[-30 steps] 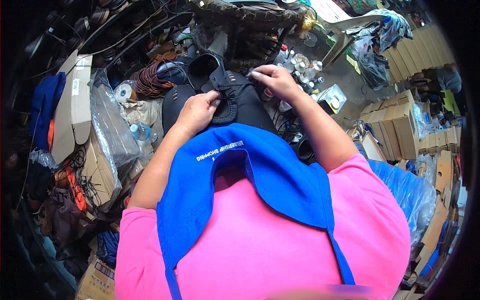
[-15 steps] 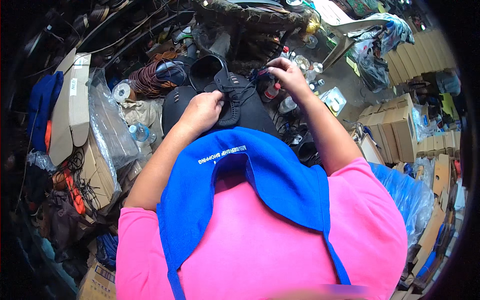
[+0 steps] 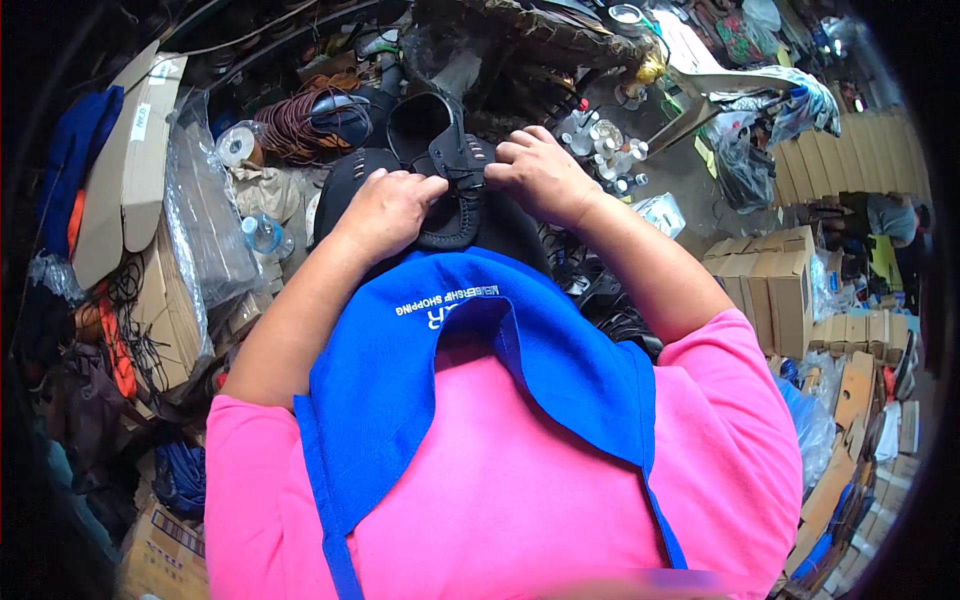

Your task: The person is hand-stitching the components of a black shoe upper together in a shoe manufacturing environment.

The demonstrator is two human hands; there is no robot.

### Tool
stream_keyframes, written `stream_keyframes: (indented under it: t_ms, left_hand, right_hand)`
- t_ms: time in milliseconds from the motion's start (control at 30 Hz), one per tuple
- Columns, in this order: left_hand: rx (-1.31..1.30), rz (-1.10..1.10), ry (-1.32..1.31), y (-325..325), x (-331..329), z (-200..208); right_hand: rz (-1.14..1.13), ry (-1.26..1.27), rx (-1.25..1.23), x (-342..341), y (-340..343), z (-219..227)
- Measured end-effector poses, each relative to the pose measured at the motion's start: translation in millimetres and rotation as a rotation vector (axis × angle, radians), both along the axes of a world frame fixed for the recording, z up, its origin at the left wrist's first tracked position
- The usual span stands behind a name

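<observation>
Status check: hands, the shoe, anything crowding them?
Left hand and right hand both grip the black shoe. Small bottles close beside right hand.

Cardboard packaging, both sides of the work area

Left: flat brown cardboard boxes (image 3: pixel 130 170), one bearing a narrow white label (image 3: pixel 141 120), stand beside clear plastic bags (image 3: pixel 205 215); a printed brown carton (image 3: pixel 165 555) lies at lower left. Right: closed brown cartons (image 3: pixel 775 285) are stacked in rows, with flattened cardboard (image 3: pixel 850 420) below them.
</observation>
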State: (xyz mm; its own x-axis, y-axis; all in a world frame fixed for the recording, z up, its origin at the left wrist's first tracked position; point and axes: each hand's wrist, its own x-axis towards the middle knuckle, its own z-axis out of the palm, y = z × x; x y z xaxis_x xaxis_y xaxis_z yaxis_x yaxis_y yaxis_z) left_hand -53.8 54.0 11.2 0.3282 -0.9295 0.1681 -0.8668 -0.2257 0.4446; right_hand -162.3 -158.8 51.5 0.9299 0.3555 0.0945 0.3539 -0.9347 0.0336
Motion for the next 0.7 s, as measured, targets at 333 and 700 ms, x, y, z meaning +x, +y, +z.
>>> stream_keyframes:
  t_ms: [333, 700]
  left_hand:
    - [-0.234, 0.426, 0.651, 117, 24, -10]
    - [-0.949, -0.163, 1.887, 42, 15, 16]
  right_hand:
    - [-0.673, 0.299, 1.212, -59, -79, -14]
    - [-0.609, 0.065, 2.586, -1, 5, -15]
